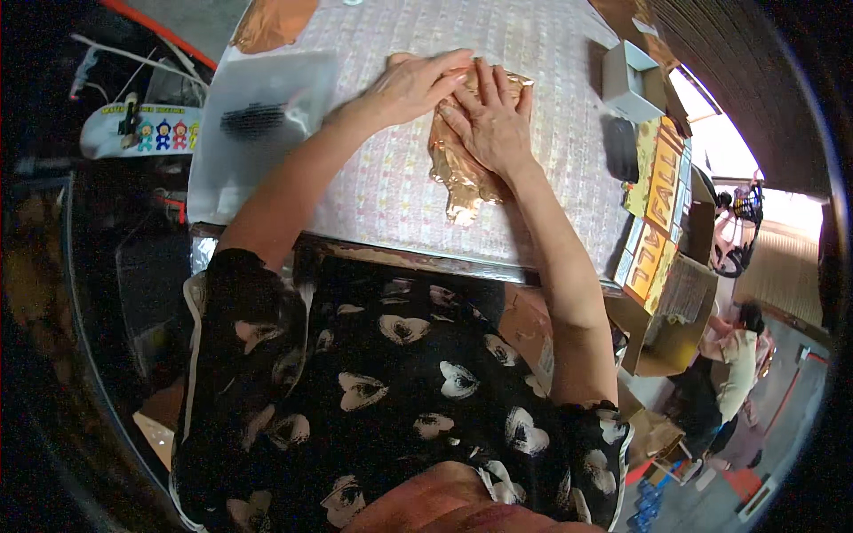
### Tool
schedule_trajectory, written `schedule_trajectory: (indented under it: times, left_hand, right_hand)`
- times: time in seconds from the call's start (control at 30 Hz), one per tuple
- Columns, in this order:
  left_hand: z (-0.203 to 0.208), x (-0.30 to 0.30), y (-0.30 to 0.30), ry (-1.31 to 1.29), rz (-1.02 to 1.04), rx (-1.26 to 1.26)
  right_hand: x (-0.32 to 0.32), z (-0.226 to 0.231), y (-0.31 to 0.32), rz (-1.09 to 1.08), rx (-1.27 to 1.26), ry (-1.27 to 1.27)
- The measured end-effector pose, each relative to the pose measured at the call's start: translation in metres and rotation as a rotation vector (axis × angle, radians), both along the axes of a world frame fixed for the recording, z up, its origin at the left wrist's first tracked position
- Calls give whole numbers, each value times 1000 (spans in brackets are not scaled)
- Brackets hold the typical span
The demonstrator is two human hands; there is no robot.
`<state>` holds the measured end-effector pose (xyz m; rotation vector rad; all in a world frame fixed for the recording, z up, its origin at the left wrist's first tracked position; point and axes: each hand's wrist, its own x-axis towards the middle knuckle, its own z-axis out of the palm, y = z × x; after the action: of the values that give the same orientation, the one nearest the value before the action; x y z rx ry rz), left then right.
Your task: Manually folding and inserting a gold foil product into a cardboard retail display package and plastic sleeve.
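On the cloth-covered table (373, 191) lies a crinkled piece of copper-coloured foil (458, 191), its near end uneven and shiny. My right hand (493, 124) rests flat on the foil with the fingers spread, covering much of its middle. Close beside it, my left hand (418, 87) stretches its fingers toward the foil's far left edge. The fingertips of both hands nearly meet there, and whether the left ones touch the foil I cannot tell. Neither hand grips anything.
Another copper-coloured sheet (274, 22) lies far left, above a translucent plastic sheet (306, 93) with a dark item (253, 120). At right are a white box (629, 84), a black object (621, 149) and a printed carton (657, 213). A person (733, 364) is beyond an open cardboard box (680, 324).
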<state>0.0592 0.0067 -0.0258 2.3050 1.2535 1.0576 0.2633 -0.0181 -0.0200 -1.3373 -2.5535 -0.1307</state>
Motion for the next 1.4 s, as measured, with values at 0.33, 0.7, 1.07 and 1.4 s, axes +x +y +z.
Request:
schedule_trajectory:
  times: [0.33,0.7,1.07,1.4]
  left_hand:
    - [10,6,-11,178,-12,-14]
    - [16,6,-16,254,-15,-94]
    - [17,-1,-14,263,-71,-71]
    - [13,-2,-16,331,-54,-82]
  right_hand:
    - [0,-1,-1,-54,0,21]
    - [1,5,-5,-60,-37,22]
    - [0,3,-3,-50,-92,24]
    - [52,28,28,1,-34,305]
